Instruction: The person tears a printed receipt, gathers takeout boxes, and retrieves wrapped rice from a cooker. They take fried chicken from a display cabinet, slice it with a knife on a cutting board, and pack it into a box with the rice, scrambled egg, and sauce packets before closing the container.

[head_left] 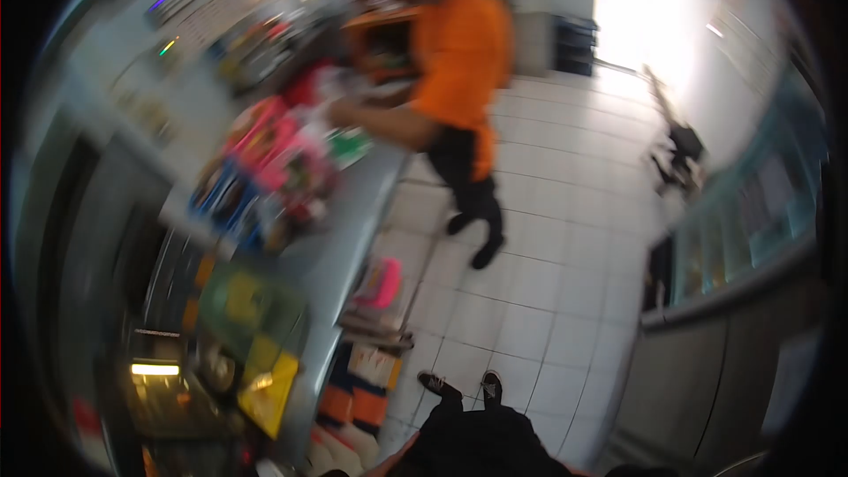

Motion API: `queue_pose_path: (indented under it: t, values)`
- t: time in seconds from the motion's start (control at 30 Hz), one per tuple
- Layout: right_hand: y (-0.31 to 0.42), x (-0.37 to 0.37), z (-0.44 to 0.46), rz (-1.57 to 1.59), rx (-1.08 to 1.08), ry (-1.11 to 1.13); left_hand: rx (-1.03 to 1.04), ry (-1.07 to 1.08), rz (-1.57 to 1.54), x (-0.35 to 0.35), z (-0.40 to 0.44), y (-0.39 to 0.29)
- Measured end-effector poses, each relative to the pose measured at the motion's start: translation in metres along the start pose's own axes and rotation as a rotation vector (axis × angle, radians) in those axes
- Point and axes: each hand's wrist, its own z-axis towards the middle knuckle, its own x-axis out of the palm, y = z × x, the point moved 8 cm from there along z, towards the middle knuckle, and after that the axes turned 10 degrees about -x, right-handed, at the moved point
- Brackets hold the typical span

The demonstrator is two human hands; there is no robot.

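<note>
Neither of my hands shows; only slivers of my arms appear at the bottom edge, beside my dark clothing. My dark shoes stand on the tiled floor. To my left runs a metal counter. Nearest on it are a yellow packet or card and a greenish see-through container. Farther along are a blue basket and a pink basket with blurred contents. Another person in an orange shirt stands at the counter, arms reaching over it.
Under the counter are a pink object, boxes and pale rounded sacks or bags. A glass-fronted cabinet lines the right side. Dark stacked crates stand by the bright doorway. White floor tiles run between the counter and the cabinet.
</note>
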Motion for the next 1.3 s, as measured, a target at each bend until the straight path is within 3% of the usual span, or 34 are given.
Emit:
queue_pose_path:
  t: [0.13, 0.3, 0.43, 0.57, 0.77, 0.9, 0.97, 1.03, 1.07, 1.13, 1.17, 1.2, 1.23, 1.27, 1.3]
  values:
    - [0.069, 0.002, 0.056, -0.215, 0.113, -0.012, -0.130, -0.100, -0.226, 0.012, -0.023, 0.093]
    - [0.093, 0.067, 0.103, -0.342, 0.164, 0.067, -0.291, -0.220, -0.579, 0.054, -0.061, 0.212]
    - [0.079, 0.124, 0.122, -0.440, 0.245, 0.167, -0.366, -0.310, -0.941, 0.163, -0.101, 0.276]
    - [0.049, 0.170, 0.114, -0.595, 0.379, 0.235, -0.407, -0.324, -1.344, 0.304, -0.125, 0.273]
    - [-0.062, 0.208, 0.057, -0.749, 0.547, 0.269, -0.358, -0.173, -1.982, 0.454, -0.140, 0.282]
    - [-0.179, 0.227, 0.002, -0.879, 0.684, 0.341, -0.136, -0.018, -2.458, 0.527, -0.147, 0.345]
    - [-0.238, 0.244, -0.024, -1.025, 0.785, 0.404, -0.027, -0.050, -2.521, 0.532, -0.167, 0.395]
    - [-0.289, 0.287, -0.056, -1.259, 0.911, 0.529, -0.052, -0.308, -2.310, 0.496, -0.235, 0.450]
    - [-0.303, 0.336, -0.114, -1.491, 0.901, 0.595, -0.100, -0.456, -2.154, 0.470, -0.283, 0.477]
    - [-0.355, 0.358, -0.125, -1.672, 0.963, 0.893, 0.143, -0.938, -1.682, 0.373, -0.441, 0.483]
    - [-0.382, 0.374, -0.136, -1.880, 0.940, 0.987, 0.678, -0.974, -1.593, 0.350, -0.484, 0.471]
    - [-0.406, 0.393, -0.149, -2.100, 0.908, 1.063, 1.061, -0.861, -1.265, 0.342, -0.540, 0.443]
    - [-0.427, 0.416, -0.159, -2.331, 0.860, 1.137, 1.352, -0.989, -0.776, 0.335, -0.602, 0.410]
    - [-0.466, 0.435, -0.174, -2.305, 0.881, 1.332, 1.311, -0.994, -0.435, 0.338, -0.642, 0.386]
    - [-0.506, 0.455, -0.184, -2.305, 0.756, 1.460, 1.254, -0.936, -0.154, 0.345, -0.659, 0.374]
